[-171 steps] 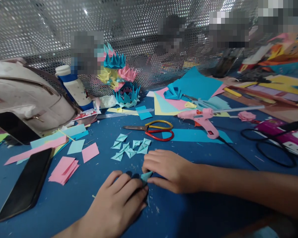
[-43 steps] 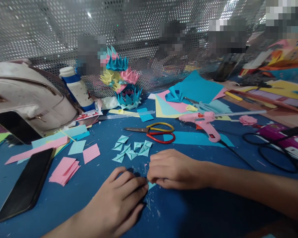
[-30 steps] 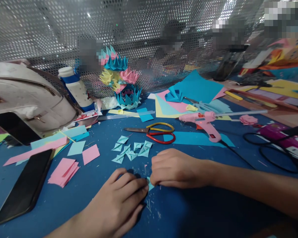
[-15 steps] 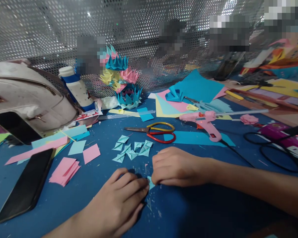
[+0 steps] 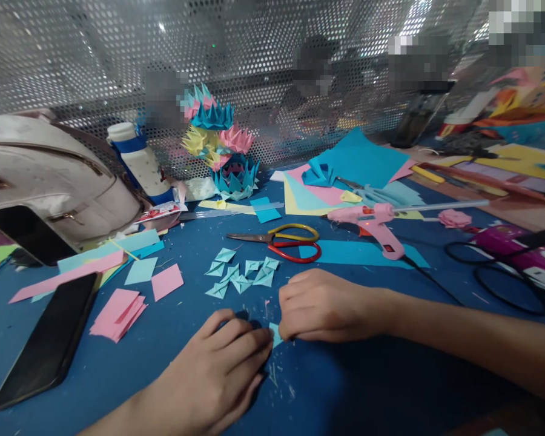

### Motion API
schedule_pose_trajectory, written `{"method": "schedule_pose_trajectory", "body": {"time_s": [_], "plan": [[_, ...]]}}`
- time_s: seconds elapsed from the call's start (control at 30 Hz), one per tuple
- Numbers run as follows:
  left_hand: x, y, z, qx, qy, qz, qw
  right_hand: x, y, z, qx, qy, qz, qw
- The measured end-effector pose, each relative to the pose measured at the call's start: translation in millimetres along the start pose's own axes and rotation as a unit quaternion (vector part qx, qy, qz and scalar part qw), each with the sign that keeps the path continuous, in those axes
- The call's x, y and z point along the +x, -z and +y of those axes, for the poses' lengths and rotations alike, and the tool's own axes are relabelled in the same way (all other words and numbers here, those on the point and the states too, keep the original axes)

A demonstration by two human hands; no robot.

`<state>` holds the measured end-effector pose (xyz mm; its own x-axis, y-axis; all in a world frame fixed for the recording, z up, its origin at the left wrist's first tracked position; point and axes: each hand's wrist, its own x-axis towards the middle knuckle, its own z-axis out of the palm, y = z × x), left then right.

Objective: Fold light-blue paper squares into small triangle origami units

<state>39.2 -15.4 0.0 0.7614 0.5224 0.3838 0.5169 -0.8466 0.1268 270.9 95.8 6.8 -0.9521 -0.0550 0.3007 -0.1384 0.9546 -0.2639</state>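
Note:
Between my two hands lies a small piece of light blue paper (image 5: 275,335) on the blue table, mostly covered by fingers. The fingertips of my left hand (image 5: 227,360) are closed together at its left edge. From the other side, my right hand (image 5: 320,306) grips its right edge with curled fingers. Just beyond them sit several folded light blue paper pieces (image 5: 240,272) in a loose group. Scissors (image 5: 277,239) with one yellow and one red handle rest behind these, the blades pointing left.
A pink glue gun (image 5: 376,221) lies on a blue paper strip at the right, its cord trailing toward me. Left are a phone (image 5: 48,339) and pink paper squares (image 5: 118,313). A paper flower stack (image 5: 222,145), a bottle (image 5: 140,160) and a backpack (image 5: 49,175) stand behind.
Almost nothing differs. Both hands stay at the light blue paper, with only a very slight shift of the fingers.

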Motion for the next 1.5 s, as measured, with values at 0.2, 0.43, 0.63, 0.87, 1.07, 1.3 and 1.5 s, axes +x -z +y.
{"method": "schedule_pose_trajectory", "body": {"time_s": [0.2,0.43,0.63,0.87,1.07,1.3,1.5], "plan": [[-4.7,-4.9,-0.1,0.026,-0.005,0.012,1.000,-0.6,-1.5,-0.1,0.008,0.007,0.014,1.000],[-5.8,-7.1,0.9,0.046,-0.007,0.021,0.999,-0.9,-9.5,-0.3,0.051,-0.023,0.047,0.997],[-2.9,-4.6,1.7,0.038,0.003,0.015,0.999,0.2,-13.6,1.9,0.139,-0.065,0.063,0.986],[-7.0,-3.1,-1.8,-0.045,0.033,-0.020,0.998,-0.8,-14.9,7.9,0.190,-0.114,0.040,0.974],[0.5,-11.1,-3.8,-0.137,0.179,0.031,0.974,0.1,-16.3,8.1,0.194,-0.107,0.036,0.975],[11.4,-15.8,-5.0,-0.131,0.279,0.033,0.951,0.8,-17.7,1.8,0.153,-0.132,0.040,0.979],[13.2,-15.7,-2.3,-0.119,0.287,0.029,0.950,2.4,-18.0,-4.8,0.134,-0.182,0.038,0.973]]}}
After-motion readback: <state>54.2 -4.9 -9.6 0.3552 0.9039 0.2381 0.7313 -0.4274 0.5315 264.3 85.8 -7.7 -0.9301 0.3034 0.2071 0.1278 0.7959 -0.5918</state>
